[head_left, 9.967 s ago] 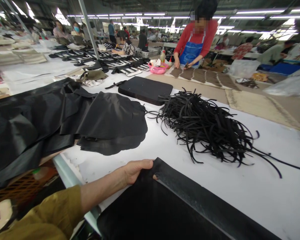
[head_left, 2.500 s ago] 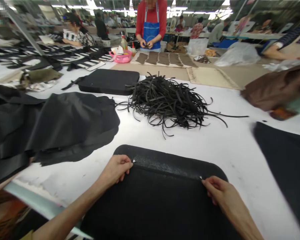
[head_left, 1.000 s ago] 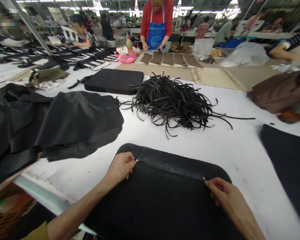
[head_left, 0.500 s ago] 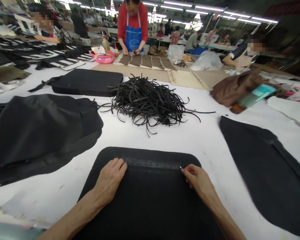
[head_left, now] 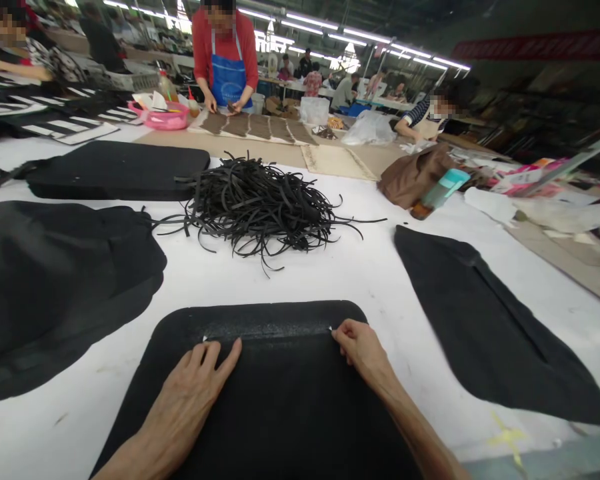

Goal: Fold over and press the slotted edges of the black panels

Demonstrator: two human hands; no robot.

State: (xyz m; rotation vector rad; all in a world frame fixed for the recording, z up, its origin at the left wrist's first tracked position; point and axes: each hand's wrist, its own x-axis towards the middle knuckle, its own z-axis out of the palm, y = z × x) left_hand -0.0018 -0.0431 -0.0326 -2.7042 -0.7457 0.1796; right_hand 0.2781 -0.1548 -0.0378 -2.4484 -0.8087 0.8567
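Under both hands: a black panel (head_left: pixel 280 413) lies flat on the white table (head_left: pixel 380 273), at its near edge.
Left hand (head_left: pixel 195 380): open, palm down, fingers spread and pressing on the panel just short of its far edge; it grips nothing.
Right hand (head_left: pixel 360 347): curled, fingertips pinched on the panel's upper layer near the far right corner.
Between the fingertips: a shiny strip (head_left: pixel 275 331) runs along the panel's far edge, with a small white mark at each end, one beside each hand.
Done, by the look: the upper layer's edge sits straight from mark to mark.
Left, by the look: the shiny strip is uncovered, with nothing pressed onto it.
Beyond the hands: a heap of black strips (head_left: pixel 255 203), well apart.
Right of the right hand: a black sheet (head_left: pixel 485 320).
Left of the left hand: black fabric (head_left: pixel 55 280).
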